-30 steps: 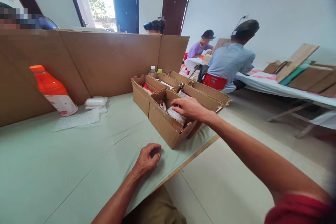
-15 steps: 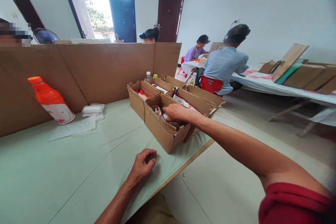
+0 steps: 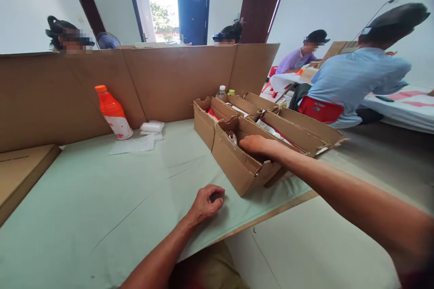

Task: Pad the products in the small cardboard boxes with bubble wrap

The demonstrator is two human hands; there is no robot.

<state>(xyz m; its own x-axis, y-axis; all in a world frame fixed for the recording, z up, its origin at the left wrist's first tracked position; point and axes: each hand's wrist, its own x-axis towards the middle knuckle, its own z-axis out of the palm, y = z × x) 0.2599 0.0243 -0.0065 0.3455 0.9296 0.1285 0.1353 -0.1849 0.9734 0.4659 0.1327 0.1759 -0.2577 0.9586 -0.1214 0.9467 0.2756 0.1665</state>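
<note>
Pale green cloth covers the surface (image 3: 84,216); a folded cardboard partition (image 3: 183,76) stands along its far side, beyond both hands. Co-worker in a blue shirt (image 3: 359,72) sits well beyond the right hand, back turned.

Right hand (image 3: 254,144) is down inside the nearest cardboard bin (image 3: 230,162), fingertips hidden by the wall; cannot tell whether they grip anything. Left hand (image 3: 207,203) rests on the cloth just short of that bin, fingers loosely curled, nothing visible in them.

Bin sits ahead of the left hand, around the right, touching neighbouring bins. Looks like thin corrugated board: light, fairly stiff along the walls, weak at the ragged rims. Best hold is probably low on two opposite walls, or under the base; the rim would likely bend or tear. Whether it is joined to its neighbours, cannot tell.

Patterned item (image 3: 232,136) shows just past the right hand's fingers, mostly hidden; its weight and firmness stay unknown. Shiny red packet (image 3: 212,114), in a bin farther off, seems soft and slick, better pinched across its body.
</note>
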